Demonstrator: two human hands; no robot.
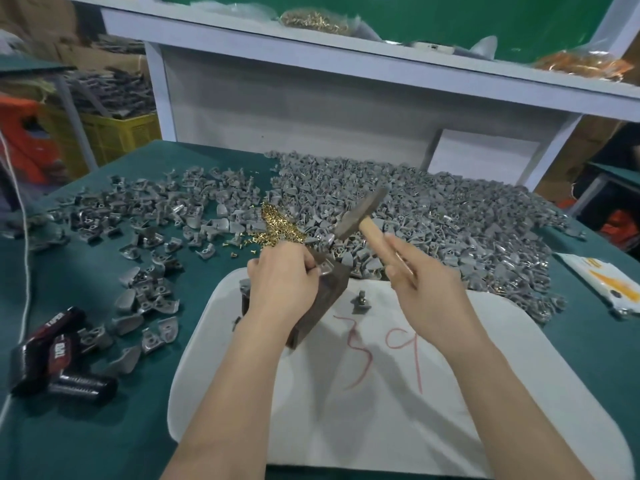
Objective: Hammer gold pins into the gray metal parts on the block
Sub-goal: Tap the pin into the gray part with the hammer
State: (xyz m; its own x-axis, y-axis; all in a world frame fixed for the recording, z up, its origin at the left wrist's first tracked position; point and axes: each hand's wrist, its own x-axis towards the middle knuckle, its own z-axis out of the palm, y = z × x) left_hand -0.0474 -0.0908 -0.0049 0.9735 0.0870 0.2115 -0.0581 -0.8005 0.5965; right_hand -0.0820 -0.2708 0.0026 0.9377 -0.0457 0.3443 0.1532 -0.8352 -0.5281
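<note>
my left hand (282,271) pinching a small gray metal part (325,268) atop the dark wooden block (327,299) on a white pad (381,393), my right hand (420,282) gripping a wooden-handled hammer (360,213) raised above it, loose gold pins (277,225) piled just behind

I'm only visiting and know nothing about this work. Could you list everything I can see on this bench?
hammer: one, dark head, wooden handle, raised over the block
block: one, dark brown, on the white pad
gray part: one, on top of the block
gold pins: loose pile, behind the block
heap of gray parts: too many to count, back right
scattered gray parts: many, left side
lone gray part: one, on the pad
white pad: one, red marks, front
black canisters: a few, red labels, near left
packet: one, white and yellow, right
table cover: green
shelf: white, behind
left hand: holds the gray part
right hand: grips the hammer handle
</note>
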